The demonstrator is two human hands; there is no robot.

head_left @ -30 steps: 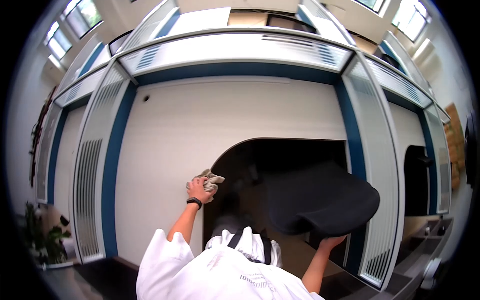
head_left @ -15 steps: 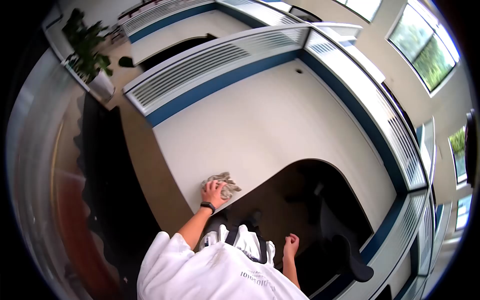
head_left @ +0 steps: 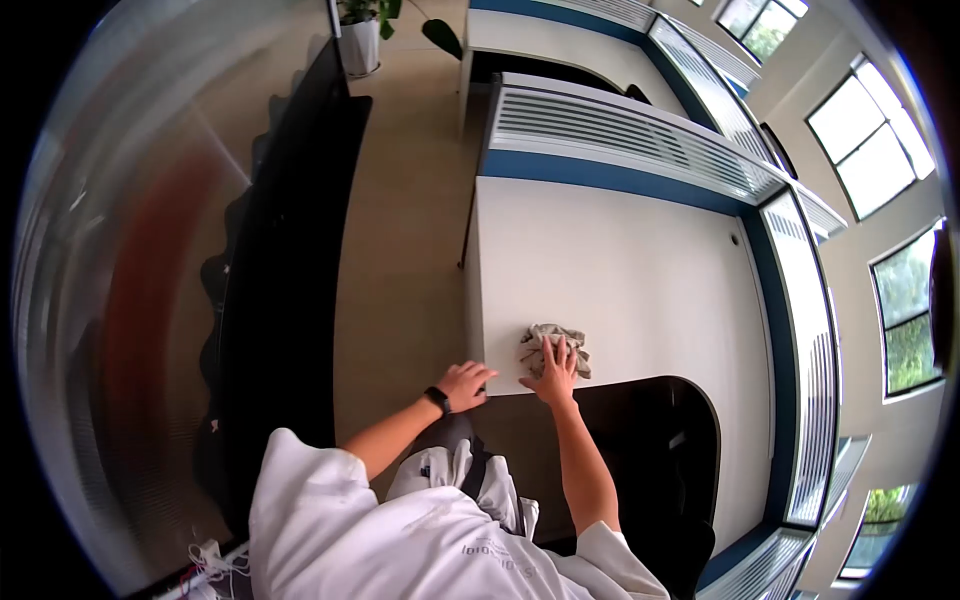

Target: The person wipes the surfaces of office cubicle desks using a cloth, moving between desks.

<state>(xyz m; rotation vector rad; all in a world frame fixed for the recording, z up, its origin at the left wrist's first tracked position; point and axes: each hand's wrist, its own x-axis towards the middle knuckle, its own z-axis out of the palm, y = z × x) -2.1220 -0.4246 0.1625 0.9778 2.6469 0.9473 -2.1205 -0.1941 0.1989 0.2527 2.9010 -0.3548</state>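
Observation:
A bunched grey-beige cloth (head_left: 543,337) rests on the white desktop (head_left: 620,265), close to its front left corner. My right hand (head_left: 556,374) holds it down against the surface from above, fingers draped over the folds and the thumb out to the left. Just left of it, at the desk's corner, is my left hand (head_left: 464,386), apart from the cloth. Its fingers are loosely extended and slightly bent, with no cloth in them. A dark band (head_left: 437,400) circles my left wrist.
A blue and white slatted partition (head_left: 620,185) borders the desk at the back and right. Below the curved front edge is a dark chair (head_left: 680,545). On the left, brown floor (head_left: 400,250) runs beside a long black panel (head_left: 290,300). A potted plant (head_left: 360,45) stands farther back.
The cloth was under my left hand; now my right hand is on it and the left has come off to the desk corner. My view has turned to the left.

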